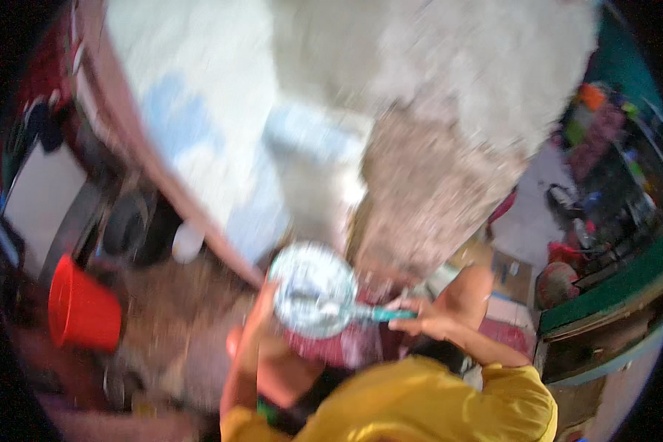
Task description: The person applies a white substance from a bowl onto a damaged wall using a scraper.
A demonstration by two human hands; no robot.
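My left hand [264,298] grips the left rim of a round pale bowl [309,269], which has white material smeared inside. My right hand [414,317] is closed on the teal handle [387,314] of a tool whose light-coloured head lies in the bowl; its exact shape is blurred. My forearms and yellow shirt [420,398] show at the lower edge, with my bent bare knee [468,291] to the right of the bowl.
Ahead is a wall [191,125] with white, pale blue and rough brown patches. A red bucket [85,309] stands at the left, near dark objects [125,228] and a small white item [188,243]. Cluttered shelves [619,169] line the right side above a green ledge [604,287].
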